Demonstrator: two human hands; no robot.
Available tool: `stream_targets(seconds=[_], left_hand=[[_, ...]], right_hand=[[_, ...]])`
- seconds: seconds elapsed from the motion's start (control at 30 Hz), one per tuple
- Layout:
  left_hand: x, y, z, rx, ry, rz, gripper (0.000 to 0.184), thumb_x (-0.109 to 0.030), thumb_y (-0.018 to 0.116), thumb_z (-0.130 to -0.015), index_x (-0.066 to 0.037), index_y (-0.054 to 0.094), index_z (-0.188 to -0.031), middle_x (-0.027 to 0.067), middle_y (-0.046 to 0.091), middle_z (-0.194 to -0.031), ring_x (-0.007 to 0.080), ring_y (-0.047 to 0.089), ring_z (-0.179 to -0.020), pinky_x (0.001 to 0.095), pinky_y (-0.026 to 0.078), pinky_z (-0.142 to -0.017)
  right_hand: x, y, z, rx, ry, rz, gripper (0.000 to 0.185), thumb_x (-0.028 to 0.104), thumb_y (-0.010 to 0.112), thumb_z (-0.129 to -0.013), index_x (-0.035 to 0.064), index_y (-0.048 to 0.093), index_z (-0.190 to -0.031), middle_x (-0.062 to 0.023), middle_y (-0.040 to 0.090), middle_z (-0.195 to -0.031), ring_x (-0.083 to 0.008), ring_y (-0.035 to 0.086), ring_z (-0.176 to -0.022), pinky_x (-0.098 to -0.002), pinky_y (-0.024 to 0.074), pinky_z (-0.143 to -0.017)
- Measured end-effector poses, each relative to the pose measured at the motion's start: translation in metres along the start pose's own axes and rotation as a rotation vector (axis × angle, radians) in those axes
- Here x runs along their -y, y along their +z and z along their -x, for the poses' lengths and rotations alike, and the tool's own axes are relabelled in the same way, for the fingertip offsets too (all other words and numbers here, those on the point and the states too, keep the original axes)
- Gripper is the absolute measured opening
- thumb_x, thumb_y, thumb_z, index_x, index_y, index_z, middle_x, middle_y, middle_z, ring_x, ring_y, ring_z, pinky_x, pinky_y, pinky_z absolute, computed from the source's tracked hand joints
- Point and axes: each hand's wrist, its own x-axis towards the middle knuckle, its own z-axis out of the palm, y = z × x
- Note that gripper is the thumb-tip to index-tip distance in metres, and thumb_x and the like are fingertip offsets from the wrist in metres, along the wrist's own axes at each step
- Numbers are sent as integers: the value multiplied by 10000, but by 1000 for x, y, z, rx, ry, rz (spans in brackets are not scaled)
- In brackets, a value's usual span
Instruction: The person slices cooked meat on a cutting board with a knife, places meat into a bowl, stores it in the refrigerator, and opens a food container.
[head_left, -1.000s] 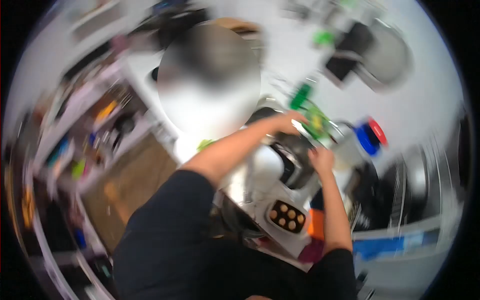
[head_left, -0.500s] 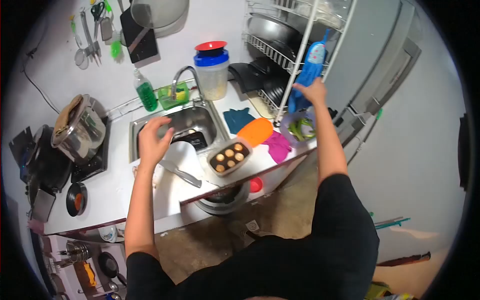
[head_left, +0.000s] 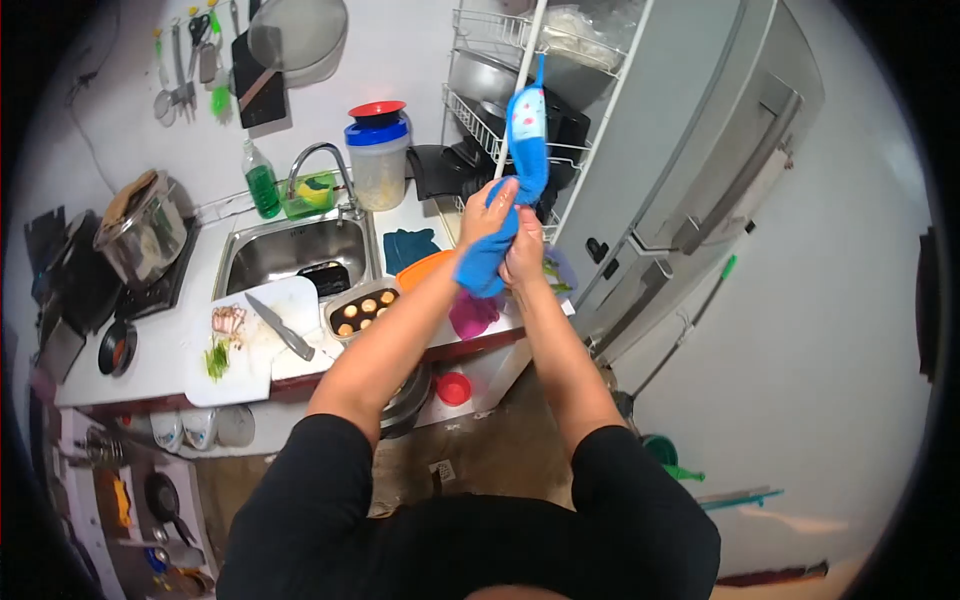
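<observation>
A blue towel [head_left: 532,165] with a light patterned top hangs from the white rack. My left hand [head_left: 487,212] is wrapped round the towel, and a blue fold of it covers my left wrist. Just to the right, my right hand [head_left: 523,250] grips the same towel lower down. Below my hands lie a pink cloth [head_left: 473,314] and an orange item [head_left: 425,270], partly hidden by my left forearm. The lower end of the towel is slightly blurred.
A white cutting board [head_left: 230,380] holds a knife [head_left: 281,327], chopped greens and sliced pieces. Right of it stands a container of round pieces [head_left: 367,312]. The sink [head_left: 290,255] lies behind them. A fridge [head_left: 690,150] stands at the right.
My left hand has moved from over the sink area to the hanging towel. Both hands have closed on the towel, and the view has shifted toward the right.
</observation>
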Motion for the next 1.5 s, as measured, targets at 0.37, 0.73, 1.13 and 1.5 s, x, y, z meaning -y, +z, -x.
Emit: stream_targets(seconds=[0.37, 0.73, 1.13, 1.5], left_hand=[[-18, 15, -50, -207, -309, -410, 593, -589, 412, -854, -66, 645, -1004, 269, 616, -1018, 361, 591, -1004, 475, 437, -858], [-11, -122, 581, -586, -1312, -585, 762, -588, 478, -820, -40, 386, -1341, 219, 457, -1303, 342, 408, -1229, 406, 327, -1006], [-243, 3, 973, -1719, -1655, -522, 358, -340, 666, -649, -107, 615, -917, 167, 602, -899, 326, 580, -842, 436, 454, -736], [-569, 143, 1149, -2640, -2009, -1386, 721, -474, 673, -648, -24, 507, -1185, 217, 571, -1116, 386, 518, -1070, 452, 416, -927]], right_hand=[[20, -80, -30, 640, -883, 1550, 437, 214, 599, -868, 9, 439, -1220, -172, 481, -1210, -304, 485, -1072, -414, 385, -914], [-113, -308, 385, 906, 1228, 1330, 387, 161, 543, -891, -1, 458, -1232, -165, 532, -1164, -300, 524, -1055, -457, 396, -939], [-283, -143, 536, 1436, 1753, 1266, 436, 232, 573, -870, 77, 458, -1260, -99, 540, -1169, -258, 521, -1056, -436, 406, -920], [-305, 162, 767, 1898, 1286, 803, 291, 72, 595, -837, 85, 562, -1126, 17, 578, -980, -123, 549, -882, -283, 445, -767]])
